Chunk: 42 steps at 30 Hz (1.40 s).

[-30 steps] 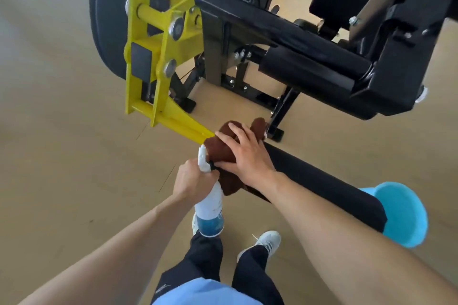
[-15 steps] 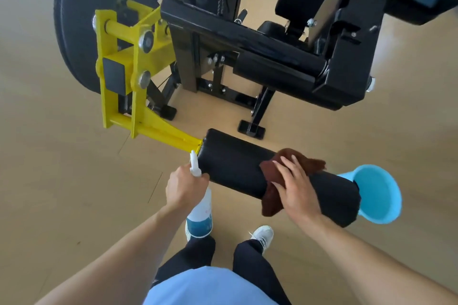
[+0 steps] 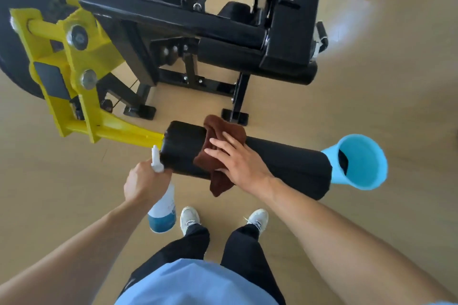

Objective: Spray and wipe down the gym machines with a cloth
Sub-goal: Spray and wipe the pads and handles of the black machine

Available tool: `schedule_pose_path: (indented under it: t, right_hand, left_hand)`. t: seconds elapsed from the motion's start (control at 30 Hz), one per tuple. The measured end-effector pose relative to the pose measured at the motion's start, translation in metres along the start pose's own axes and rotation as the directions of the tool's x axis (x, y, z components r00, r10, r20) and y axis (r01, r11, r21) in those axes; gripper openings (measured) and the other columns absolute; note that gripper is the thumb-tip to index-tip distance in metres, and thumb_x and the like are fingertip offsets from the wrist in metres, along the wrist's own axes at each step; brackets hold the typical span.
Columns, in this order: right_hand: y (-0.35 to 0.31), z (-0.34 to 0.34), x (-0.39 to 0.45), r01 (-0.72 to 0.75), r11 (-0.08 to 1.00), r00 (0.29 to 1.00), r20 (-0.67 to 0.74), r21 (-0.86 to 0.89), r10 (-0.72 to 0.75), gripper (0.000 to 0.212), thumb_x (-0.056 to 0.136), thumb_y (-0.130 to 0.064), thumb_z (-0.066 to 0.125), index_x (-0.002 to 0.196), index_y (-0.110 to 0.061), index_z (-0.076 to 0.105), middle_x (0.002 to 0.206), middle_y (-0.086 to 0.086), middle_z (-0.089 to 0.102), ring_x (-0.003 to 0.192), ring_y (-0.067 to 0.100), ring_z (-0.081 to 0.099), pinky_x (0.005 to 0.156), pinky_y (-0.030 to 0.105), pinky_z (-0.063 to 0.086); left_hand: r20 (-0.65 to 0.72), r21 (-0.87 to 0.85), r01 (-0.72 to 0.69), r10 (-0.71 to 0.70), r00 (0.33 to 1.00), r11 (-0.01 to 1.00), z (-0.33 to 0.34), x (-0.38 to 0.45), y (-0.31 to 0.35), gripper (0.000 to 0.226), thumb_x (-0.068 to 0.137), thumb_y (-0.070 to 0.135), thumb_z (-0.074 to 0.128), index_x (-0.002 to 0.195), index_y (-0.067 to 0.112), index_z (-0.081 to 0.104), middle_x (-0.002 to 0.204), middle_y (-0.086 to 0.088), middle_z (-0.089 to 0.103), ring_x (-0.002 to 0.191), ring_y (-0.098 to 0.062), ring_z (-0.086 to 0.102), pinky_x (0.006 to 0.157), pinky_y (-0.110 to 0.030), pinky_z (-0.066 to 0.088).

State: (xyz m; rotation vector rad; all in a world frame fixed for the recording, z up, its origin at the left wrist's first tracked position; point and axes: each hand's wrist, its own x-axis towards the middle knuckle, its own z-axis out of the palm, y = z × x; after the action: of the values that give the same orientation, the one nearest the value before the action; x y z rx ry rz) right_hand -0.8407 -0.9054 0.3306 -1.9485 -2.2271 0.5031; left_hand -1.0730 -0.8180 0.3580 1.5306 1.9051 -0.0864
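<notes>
- We stood on a pale tan wooden gym floor [image 3: 371,69], looking down at a black steel gym machine [image 3: 285,39] set on it.
- Our right hand [image 3: 238,161] lay flat on a crumpled dark brown cloth [image 3: 218,146], fingers straight and spread, pressing it down rather than gripping it.
- The cloth was draped over the top of a long black padded roller [image 3: 285,168], nearer its left end, with one corner hanging below the pad's near side.
- Our left hand [image 3: 145,183] was curled round the neck of a white plastic spray bottle [image 3: 162,208] with blue liquid in its base; the white nozzle stood just beside the roller's left end.
- The roller was joined at its left end to a bright yellow metal lever arm [image 3: 81,86], which ran up to the machine's frame.
- A light blue plastic bucket [image 3: 371,178] sat just past the roller's right end.
- Below the roller we saw two white trainers [image 3: 189,218], black trousers and a light blue shirt hem.
</notes>
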Motion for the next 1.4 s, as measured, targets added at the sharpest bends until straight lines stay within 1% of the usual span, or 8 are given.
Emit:
schedule_pose_path:
  t: [0.3, 0.47, 0.7, 0.83, 0.93, 1.1, 1.3, 1.4]
  right_hand:
    - [0.092, -0.012, -0.188, -0.448, 0.894, 0.888, -0.106, 0.031, 0.448, 0.072, 0.089, -0.013, 0.078, 0.153, -0.029, 0.05, 0.165, -0.008, 0.037, 0.158, 0.021, 0.023, 0.113, 0.05, 0.046]
    - [0.105, -0.017, -0.177, -0.498, 0.856, 0.849, -0.12, 0.14, 0.514, 0.054, 0.098, -0.025, 0.068, 0.15, -0.024, 0.054, 0.16, -0.009, 0.044, 0.156, 0.017, 0.027, 0.124, 0.044, 0.029]
    - [0.135, -0.058, -0.109, -0.733, 0.643, 0.675, 0.123, 0.223, 0.727, 0.045, 0.106, -0.046, 0.049, 0.14, -0.019, 0.057, 0.139, 0.006, 0.063, 0.128, 0.031, 0.057, 0.106, 0.042, 0.045]
    - [0.065, -0.052, -0.079, -0.582, 0.778, 0.804, 0.023, 0.236, 0.594, 0.047, 0.105, -0.047, 0.053, 0.14, -0.016, 0.058, 0.142, 0.005, 0.061, 0.137, 0.027, 0.052, 0.108, 0.042, 0.044]
    - [0.01, -0.017, -0.06, -0.422, 0.898, 0.906, 0.02, 0.126, 0.423, 0.056, 0.104, -0.053, 0.048, 0.152, -0.024, 0.049, 0.161, -0.004, 0.041, 0.158, 0.022, 0.02, 0.124, 0.051, 0.024]
    - [0.017, -0.009, -0.038, -0.474, 0.869, 0.876, -0.02, 0.139, 0.481, 0.053, 0.107, -0.052, 0.038, 0.151, -0.022, 0.048, 0.158, -0.002, 0.045, 0.155, 0.024, 0.028, 0.123, 0.057, 0.025]
    - [0.067, -0.053, 0.024, -0.639, 0.688, 0.764, 0.387, 0.344, 0.516, 0.045, 0.111, -0.051, 0.034, 0.135, -0.022, 0.059, 0.117, 0.003, 0.064, 0.117, 0.03, 0.062, 0.094, 0.035, 0.042]
    - [0.073, -0.047, 0.03, -0.643, 0.669, 0.763, 0.392, 0.373, 0.514, 0.042, 0.11, -0.05, 0.037, 0.131, -0.024, 0.062, 0.111, -0.002, 0.063, 0.113, 0.028, 0.063, 0.091, 0.034, 0.041]
  left_hand:
    - [-0.058, -0.053, 0.047, -0.05, 0.997, 0.998, 0.01, -0.01, 0.018, 0.028, 0.089, 0.028, 0.069, 0.099, 0.005, 0.057, 0.091, -0.018, 0.063, 0.079, -0.037, 0.062, 0.064, -0.039, 0.048]
    - [-0.029, -0.022, -0.002, 0.002, 1.0, 1.0, 0.005, -0.009, 0.023, 0.024, 0.088, 0.028, 0.068, 0.094, 0.008, 0.057, 0.081, -0.013, 0.06, 0.076, -0.035, 0.06, 0.063, -0.036, 0.046]
    - [-0.038, 0.049, -0.11, 0.112, 0.993, 0.993, -0.008, 0.002, 0.039, 0.026, 0.089, 0.033, 0.067, 0.105, 0.013, 0.06, 0.089, -0.009, 0.061, 0.076, -0.026, 0.059, 0.059, -0.03, 0.042]
    - [-0.002, 0.072, -0.113, 0.113, 0.994, 0.991, -0.014, 0.009, 0.039, 0.037, 0.089, 0.034, 0.067, 0.12, 0.014, 0.064, 0.09, -0.007, 0.061, 0.073, -0.022, 0.057, 0.052, -0.027, 0.037]
    - [0.011, 0.062, -0.095, 0.094, 0.995, 0.994, -0.018, 0.01, 0.042, 0.038, 0.088, 0.035, 0.068, 0.116, 0.009, 0.062, 0.089, -0.007, 0.06, 0.076, -0.024, 0.059, 0.053, -0.029, 0.039]
    - [0.038, 0.083, -0.148, 0.145, 0.989, 0.986, -0.024, 0.002, 0.042, 0.04, 0.088, 0.033, 0.069, 0.12, 0.011, 0.061, 0.093, -0.006, 0.061, 0.082, -0.026, 0.061, 0.06, -0.031, 0.046]
    - [0.049, 0.116, -0.245, 0.241, 0.969, 0.963, -0.021, -0.017, 0.033, 0.048, 0.091, 0.029, 0.065, 0.138, 0.026, 0.058, 0.099, 0.0, 0.057, 0.087, -0.023, 0.059, 0.068, -0.031, 0.045]
    - [0.063, 0.108, -0.247, 0.242, 0.968, 0.963, -0.022, -0.02, 0.031, 0.047, 0.09, 0.028, 0.066, 0.137, 0.027, 0.059, 0.098, 0.001, 0.058, 0.087, -0.023, 0.06, 0.068, -0.03, 0.046]
